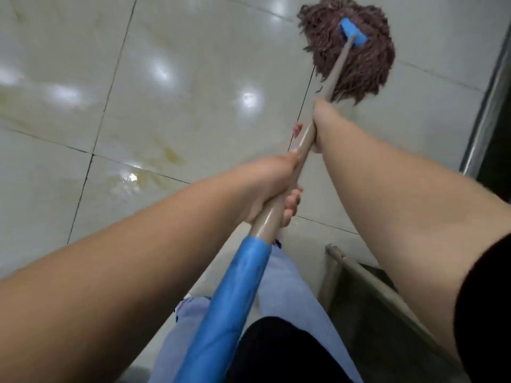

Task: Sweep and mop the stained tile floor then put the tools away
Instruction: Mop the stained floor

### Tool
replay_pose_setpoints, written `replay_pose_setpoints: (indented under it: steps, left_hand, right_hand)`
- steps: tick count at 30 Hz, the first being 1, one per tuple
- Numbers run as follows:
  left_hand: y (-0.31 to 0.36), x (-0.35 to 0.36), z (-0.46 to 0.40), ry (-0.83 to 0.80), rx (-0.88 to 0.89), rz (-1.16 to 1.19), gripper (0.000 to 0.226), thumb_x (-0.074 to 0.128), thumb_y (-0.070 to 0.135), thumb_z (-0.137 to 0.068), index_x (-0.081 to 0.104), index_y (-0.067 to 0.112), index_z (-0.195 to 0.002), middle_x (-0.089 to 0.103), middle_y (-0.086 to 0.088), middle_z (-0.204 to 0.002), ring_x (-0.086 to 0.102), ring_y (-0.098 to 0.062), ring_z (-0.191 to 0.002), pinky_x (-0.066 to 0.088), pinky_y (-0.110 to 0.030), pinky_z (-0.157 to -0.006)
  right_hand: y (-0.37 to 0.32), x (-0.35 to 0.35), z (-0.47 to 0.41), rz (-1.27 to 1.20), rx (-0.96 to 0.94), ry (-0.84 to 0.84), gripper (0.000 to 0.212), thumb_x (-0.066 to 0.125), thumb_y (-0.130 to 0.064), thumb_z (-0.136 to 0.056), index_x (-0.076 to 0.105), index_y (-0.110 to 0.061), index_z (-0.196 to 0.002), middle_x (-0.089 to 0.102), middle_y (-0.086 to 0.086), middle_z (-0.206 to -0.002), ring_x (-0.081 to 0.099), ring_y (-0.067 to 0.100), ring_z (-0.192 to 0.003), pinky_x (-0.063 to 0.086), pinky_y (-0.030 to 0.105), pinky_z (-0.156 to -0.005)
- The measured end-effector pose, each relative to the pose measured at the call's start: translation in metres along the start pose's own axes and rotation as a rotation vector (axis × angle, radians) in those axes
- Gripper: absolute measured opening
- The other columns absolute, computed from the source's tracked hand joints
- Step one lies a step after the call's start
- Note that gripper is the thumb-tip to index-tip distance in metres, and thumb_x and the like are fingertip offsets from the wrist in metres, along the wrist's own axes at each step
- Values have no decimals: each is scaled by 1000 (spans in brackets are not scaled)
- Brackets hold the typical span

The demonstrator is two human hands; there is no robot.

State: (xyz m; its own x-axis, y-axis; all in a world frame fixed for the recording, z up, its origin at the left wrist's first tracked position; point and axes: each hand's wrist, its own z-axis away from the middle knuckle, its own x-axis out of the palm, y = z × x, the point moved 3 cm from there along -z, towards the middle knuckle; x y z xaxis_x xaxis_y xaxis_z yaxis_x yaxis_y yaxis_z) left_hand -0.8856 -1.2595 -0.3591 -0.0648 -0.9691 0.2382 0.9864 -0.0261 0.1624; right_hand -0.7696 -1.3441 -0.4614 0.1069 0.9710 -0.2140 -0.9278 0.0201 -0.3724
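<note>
Both hands are gripping the mop handle (279, 205) tight: left hand (269, 186) mid-frame, right hand (318, 128) higher up. Mop head (351, 53) is sitting upper right on the floor (166, 78); right fingers mostly hidden.

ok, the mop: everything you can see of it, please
The mop has a shaggy brown string head, apparently yarn, clamped in a blue plastic socket. Its glossy beige handle slants toward the camera and ends in a blue sleeve. The head lies spread on the pale tile floor. Both hands grip the handle: the right hand nearer the head, the left hand above the sleeve.
</note>
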Motion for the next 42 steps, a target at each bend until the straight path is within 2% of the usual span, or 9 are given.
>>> replay_pose_setpoints:
  steps: [6, 10, 19, 24, 27, 33, 37, 39, 42]
  left_hand:
    - [72, 57, 17, -69, 95, 102, 47, 32, 60, -94, 39, 17, -76, 36, 1, -37, 33, -6, -21, 33, -9, -30]
    - [39, 76, 36, -84, 4, 94, 59, 32, 70, -86, 43, 15, -70, 36, 1, -40, 35, -7, -24, 34, -9, -32]
    - [-41, 5, 94, -34, -24, 16, 64, 33, 69, -87, 42, 11, -62, 38, 1, -37, 36, -8, -25, 34, -10, -31]
    - [-39, -16, 131, -29, 192, 52, 52, 30, 51, -98, 47, 8, -73, 41, -3, -38, 40, -10, -26, 38, -12, -32]
    - [-33, -11, 151, -22, 323, 16, 57, 29, 49, -99, 48, 5, -68, 45, -7, -45, 46, -15, -32, 44, -18, -37]
    - [14, 7, 216, -201, 687, -9, 41, 28, 54, -95, 58, 27, -95, 67, -4, -87, 66, -14, -73, 56, -25, -55]
    - [58, 29, 245, -211, 928, -115, 60, 19, 57, -95, 60, 20, -118, 70, -7, -99, 62, -18, -92, 49, -33, -76]
    - [82, 43, 251, -238, 1003, -117, 57, 17, 59, -94, 65, 30, -107, 72, 2, -85, 58, -16, -79, 43, -30, -70]
    - [119, 65, 252, -219, 1116, -238, 54, 14, 64, -91, 57, 45, -116, 72, 7, -100, 68, -6, -85, 47, -29, -79]
  right_hand:
    - [-55, -43, 32, -100, -57, -66, 22, 41, -34, -99, 42, -12, -95, 50, 10, -55, 47, 14, -27, 36, 12, -27]
    - [-19, -62, 59, -189, 34, -40, 34, 42, -34, -99, 36, -14, -72, 43, 4, -59, 39, 11, -43, 33, 9, -29]
    - [68, -6, 145, -319, 75, -43, 34, 47, -34, -97, 42, -10, -73, 51, 8, -43, 46, 14, -27, 40, 21, -39]
    - [62, 16, 178, -405, -10, -44, 30, 44, -33, -98, 52, -6, -87, 56, 6, -46, 50, 13, -27, 40, 18, -39]
    - [48, 11, 202, -326, -152, -34, 35, 42, -33, -98, 57, -3, -110, 71, 12, -70, 68, 18, -60, 49, 20, -51]
    - [-3, -27, 264, -468, -373, -284, 54, 23, -54, -98, 52, -14, -119, 54, 7, -77, 49, 18, -63, 38, 24, -56]
    - [-50, -52, 304, -449, -618, -389, 50, 16, -51, -99, 54, -21, -85, 60, -8, -55, 56, 5, -46, 37, 19, -44]
    - [-71, -64, 314, -452, -690, -419, 65, 12, -62, -94, 61, -19, -97, 63, -3, -64, 56, 9, -50, 36, 18, -42]
    - [-103, -89, 315, -432, -805, -352, 75, 10, -66, -92, 55, -17, -128, 65, 5, -77, 62, 16, -70, 48, 27, -58]
